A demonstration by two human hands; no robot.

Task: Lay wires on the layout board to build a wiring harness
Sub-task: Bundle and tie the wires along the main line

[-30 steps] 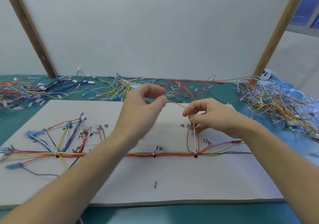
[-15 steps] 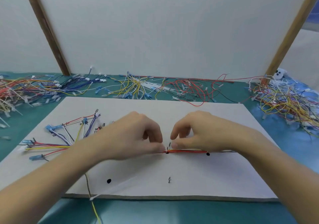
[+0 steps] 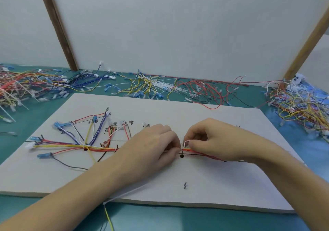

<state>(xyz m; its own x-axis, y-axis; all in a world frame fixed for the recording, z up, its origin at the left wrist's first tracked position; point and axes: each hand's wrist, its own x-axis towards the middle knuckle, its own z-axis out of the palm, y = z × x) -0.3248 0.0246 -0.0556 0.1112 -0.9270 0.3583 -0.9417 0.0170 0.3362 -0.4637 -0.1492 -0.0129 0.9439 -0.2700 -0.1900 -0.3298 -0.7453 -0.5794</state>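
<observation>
Both hands are low on the board point(image 3: 222, 182), almost touching each other. The left hand point(image 3: 153, 148) has its fingers curled and pinches the bundle point(image 3: 99, 148) of red, orange and yellow wires. The right hand point(image 3: 213, 141) pinches a thin white tie point(image 3: 185, 144) that stands up from the bundle, just between the two hands. A black dot point(image 3: 181, 156) is drawn on the board directly under the fingertips. To the left of the left hand the bundle fans out to blue connectors point(image 3: 57, 124). Loose wires point(image 3: 147, 86) lie on the counter point(image 3: 178, 220) beyond both hands.
</observation>
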